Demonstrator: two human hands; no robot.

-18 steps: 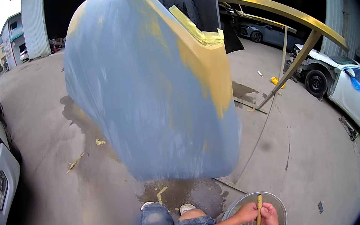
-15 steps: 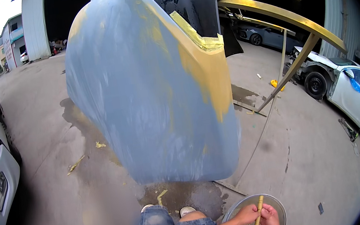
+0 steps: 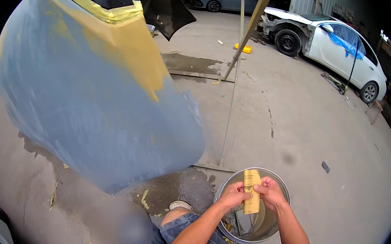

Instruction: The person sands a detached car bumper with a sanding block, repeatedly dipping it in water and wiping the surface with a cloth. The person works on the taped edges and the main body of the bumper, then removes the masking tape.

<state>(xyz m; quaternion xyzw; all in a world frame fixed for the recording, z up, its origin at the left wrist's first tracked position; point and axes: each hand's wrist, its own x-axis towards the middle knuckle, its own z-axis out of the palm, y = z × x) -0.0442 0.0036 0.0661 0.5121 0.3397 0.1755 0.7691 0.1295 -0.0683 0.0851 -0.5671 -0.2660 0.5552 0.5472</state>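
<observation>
Both hands hold a folded tan piece of sandpaper [image 3: 253, 204] with dark print on its back, above a round metal bucket [image 3: 286, 184]. My left hand [image 3: 233, 195] pinches its left edge, and my right hand [image 3: 272, 193] grips the right edge with the thumb across its face. Inside the bucket, under the paper, are murky water and a grey flat rectangular piece [image 3: 244, 223]. Ahead to the left stands a large blue-grey vehicle body panel [image 3: 98, 105] with yellow-tan patches and yellow masking tape [image 3: 113, 16] along an upper edge.
A yellow-stained metal stand [image 3: 259, 5] reaches from behind the panel, its legs on the concrete. A partly dismantled white car [image 3: 314, 45] is at the right. Wet ground [image 3: 175, 189] and tape scraps [image 3: 145, 199] lie near my shoe [image 3: 181, 205]. A white vehicle [image 3: 1, 241] edges in at left.
My view has swung right and down, so panel and bucket sit farther left and higher. The sandpaper, earlier seen as a narrow roll-like strip, now shows its broad printed side between my hands.
</observation>
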